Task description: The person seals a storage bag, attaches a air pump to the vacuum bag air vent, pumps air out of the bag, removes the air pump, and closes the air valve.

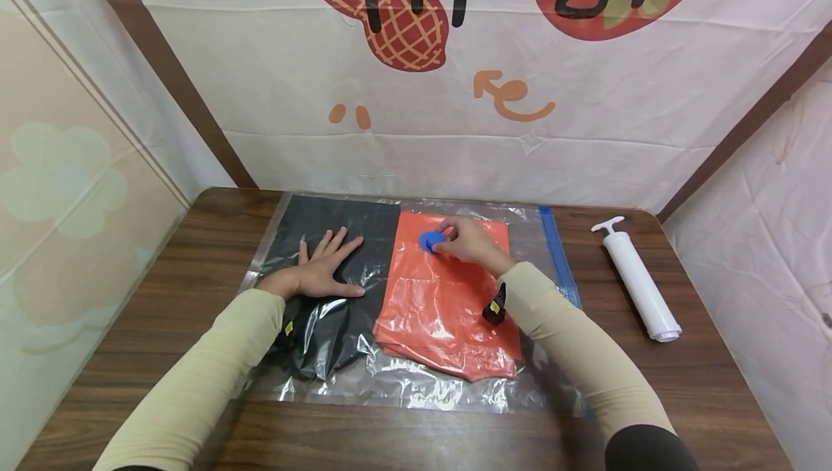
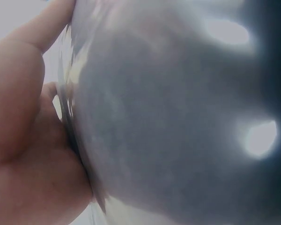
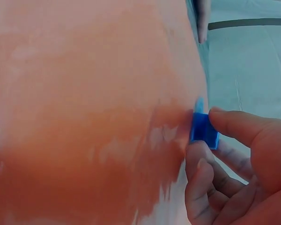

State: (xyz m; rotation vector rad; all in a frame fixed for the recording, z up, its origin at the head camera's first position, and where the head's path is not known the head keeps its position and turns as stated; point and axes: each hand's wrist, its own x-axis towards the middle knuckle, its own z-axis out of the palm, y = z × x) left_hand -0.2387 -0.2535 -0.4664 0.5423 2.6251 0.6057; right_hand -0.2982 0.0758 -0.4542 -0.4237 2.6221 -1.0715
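A clear vacuum storage bag (image 1: 442, 393) lies flat with a folded black item (image 1: 351, 218) and a folded orange-red item (image 1: 442, 297) side by side inside it. My left hand (image 1: 318, 274) rests on the black side, fingers spread and palm down. In the left wrist view the dark, shiny bag surface (image 2: 168, 108) bulges up beside that palm. With thumb and fingers my right hand (image 1: 474, 242) pinches the round blue valve cap (image 1: 430, 241) above the orange-red item. The right wrist view shows the cap (image 3: 204, 131) edge-on between the fingertips, right at the bag's surface.
A white hand pump (image 1: 640, 283) with a T-shaped handle lies on the wooden table (image 1: 175, 297) to the right of the bag. The bag's blue zip strip (image 1: 557, 251) runs down its right side. A printed cloth wall (image 1: 442, 146) stands behind the table's far edge.
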